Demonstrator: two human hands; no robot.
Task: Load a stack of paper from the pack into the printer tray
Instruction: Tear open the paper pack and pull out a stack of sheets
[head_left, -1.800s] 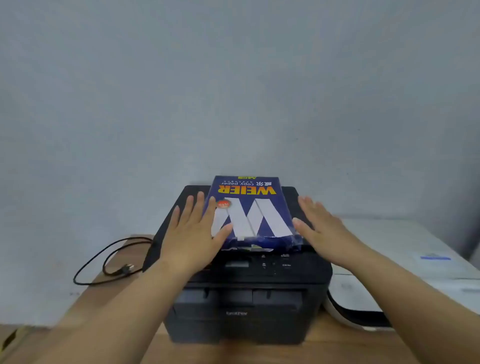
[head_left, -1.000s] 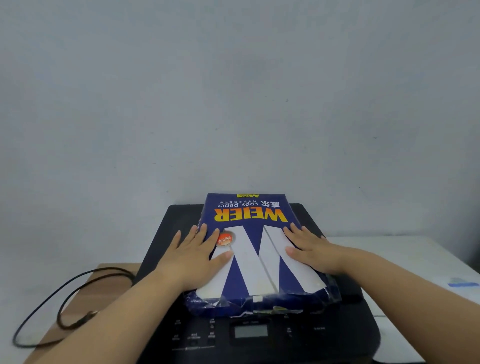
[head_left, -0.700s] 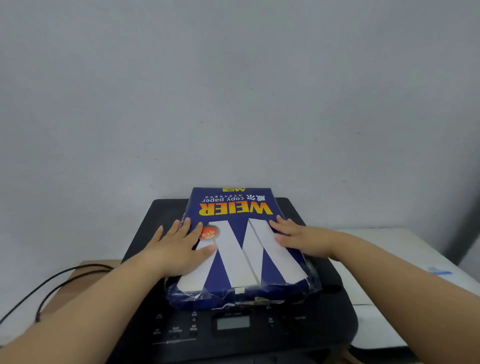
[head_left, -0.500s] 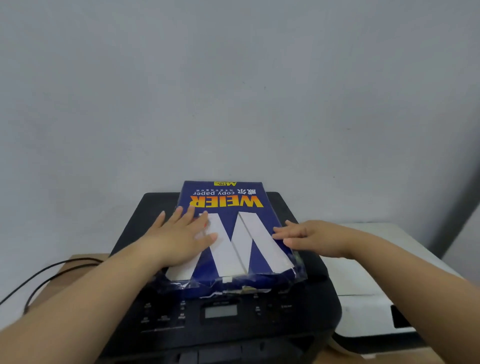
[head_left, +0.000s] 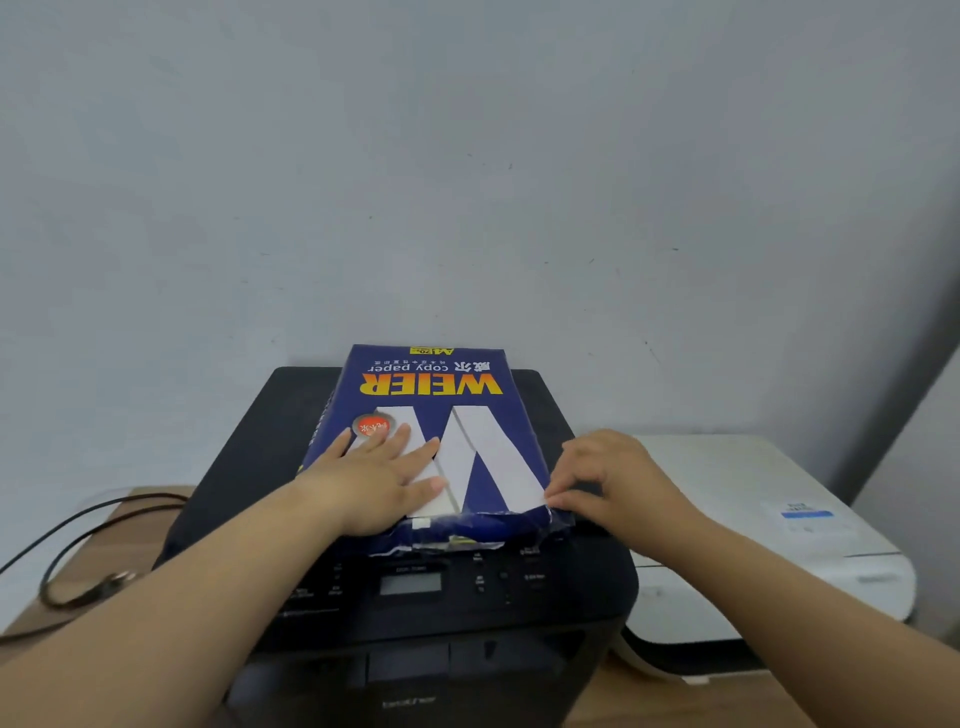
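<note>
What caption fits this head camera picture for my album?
Left hand presses the paper pack atop the printer; right hand pinches its wrapper.

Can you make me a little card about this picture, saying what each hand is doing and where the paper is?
paper pack: blue, lying flat on top of the black printer
wrapper: torn at the near end
left hand: flat on the pack, fingers straight
right hand: fingers curled, pinching the wrapper at the pack's near right corner
beside the printer: white printer on the right, black cable on the left
underneath: wooden table
</note>
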